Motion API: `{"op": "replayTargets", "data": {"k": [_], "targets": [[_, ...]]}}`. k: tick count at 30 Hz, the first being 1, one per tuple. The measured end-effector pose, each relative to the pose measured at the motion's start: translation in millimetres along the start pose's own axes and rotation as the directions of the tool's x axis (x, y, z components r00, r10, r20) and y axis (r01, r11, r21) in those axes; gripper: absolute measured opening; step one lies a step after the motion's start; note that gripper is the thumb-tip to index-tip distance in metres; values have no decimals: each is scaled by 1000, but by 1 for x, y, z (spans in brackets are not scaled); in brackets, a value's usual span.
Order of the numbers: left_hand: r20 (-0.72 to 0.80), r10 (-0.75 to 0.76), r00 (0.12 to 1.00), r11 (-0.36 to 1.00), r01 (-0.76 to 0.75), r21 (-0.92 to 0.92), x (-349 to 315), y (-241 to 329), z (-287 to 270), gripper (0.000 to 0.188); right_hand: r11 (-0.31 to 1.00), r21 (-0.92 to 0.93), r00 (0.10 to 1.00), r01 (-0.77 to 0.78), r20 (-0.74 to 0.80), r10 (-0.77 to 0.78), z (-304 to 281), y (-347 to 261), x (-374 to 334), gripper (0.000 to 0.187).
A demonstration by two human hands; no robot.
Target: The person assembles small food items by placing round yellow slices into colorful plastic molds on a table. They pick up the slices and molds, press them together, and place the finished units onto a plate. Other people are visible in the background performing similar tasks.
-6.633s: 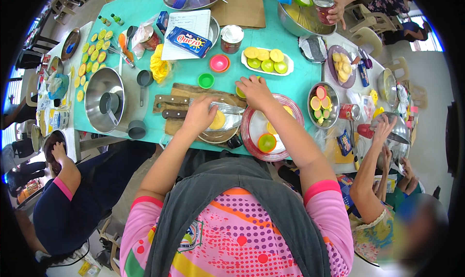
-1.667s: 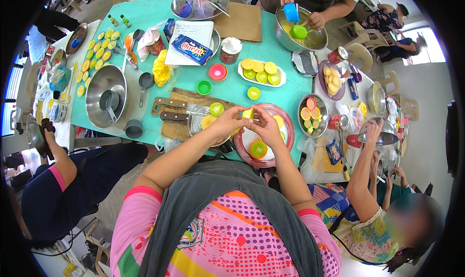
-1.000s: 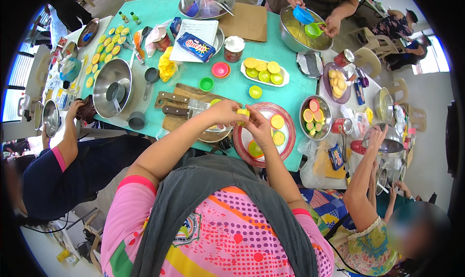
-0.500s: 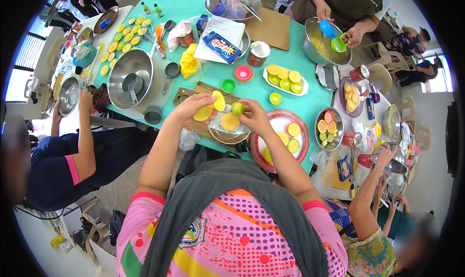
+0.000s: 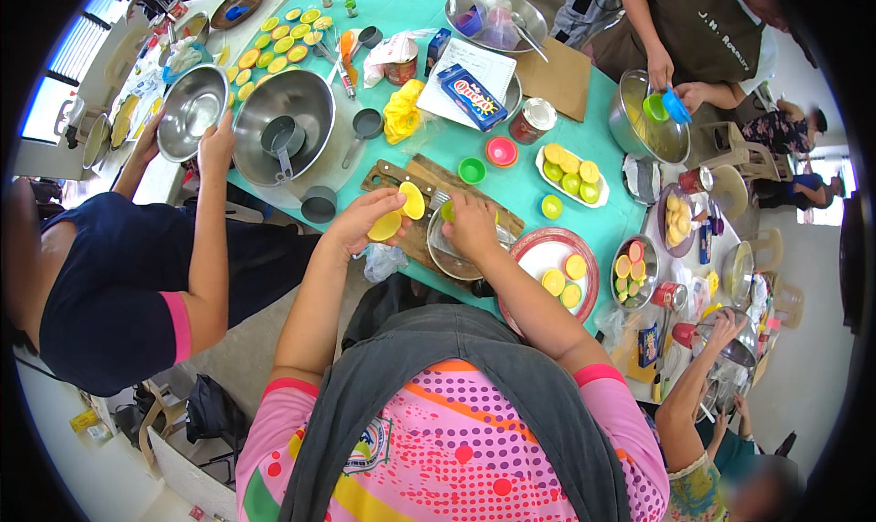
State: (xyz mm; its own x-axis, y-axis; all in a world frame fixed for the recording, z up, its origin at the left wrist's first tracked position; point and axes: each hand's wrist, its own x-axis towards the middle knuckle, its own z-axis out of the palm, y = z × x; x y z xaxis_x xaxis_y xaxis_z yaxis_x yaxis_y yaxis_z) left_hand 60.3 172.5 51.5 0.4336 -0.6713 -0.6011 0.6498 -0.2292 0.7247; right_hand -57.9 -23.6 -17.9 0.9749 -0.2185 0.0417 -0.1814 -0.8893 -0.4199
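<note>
Two yellow moulding cups are pinched in the fingers of my left hand, one upright with its opening turned toward the right. My right hand is closed around a small green cup, mostly hidden by the fingers, over a clear bowl. The hand covers much of this bowl and whatever lies in it. Beneath is a wooden cutting board with a knife. To the right, a red-rimmed plate carries yellow-topped filled cups.
Beyond the board stand empty green and pink cups, plus a white tray of filled cups. A large steel bowl with measuring cups sits left. Co-workers hold a steel bowl at left and cups over a pot at far right.
My right hand has moved down over the clear bowl, hiding the round yellow piece seen there. My left hand keeps the yellow cups. The co-worker at left has raised the steel bowl.
</note>
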Motion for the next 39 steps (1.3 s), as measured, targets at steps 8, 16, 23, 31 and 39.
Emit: {"op": "replayTargets", "data": {"k": [8,16,23,31,39], "targets": [[117,-30,993,999,32,-15,42,-2,14,38,924,355,987,-144,-20,161,-17,18,2,47],[188,-179,966,973,146,176,117,14,69,39,139,892,847,-431,347,402,-34,62,29,30],[-143,26,989,999,-32,-36,155,17,49,34,713,610,874,-345,-67,481,3,90,65,22],[-184,280,942,918,-206,340,192,-5,66,22,846,435,886,-308,-193,421,13,99,64,30],[-80,547,833,507,-253,824,218,-32,70,25,662,550,725,-509,-142,674,-89,178,-61,31]]}}
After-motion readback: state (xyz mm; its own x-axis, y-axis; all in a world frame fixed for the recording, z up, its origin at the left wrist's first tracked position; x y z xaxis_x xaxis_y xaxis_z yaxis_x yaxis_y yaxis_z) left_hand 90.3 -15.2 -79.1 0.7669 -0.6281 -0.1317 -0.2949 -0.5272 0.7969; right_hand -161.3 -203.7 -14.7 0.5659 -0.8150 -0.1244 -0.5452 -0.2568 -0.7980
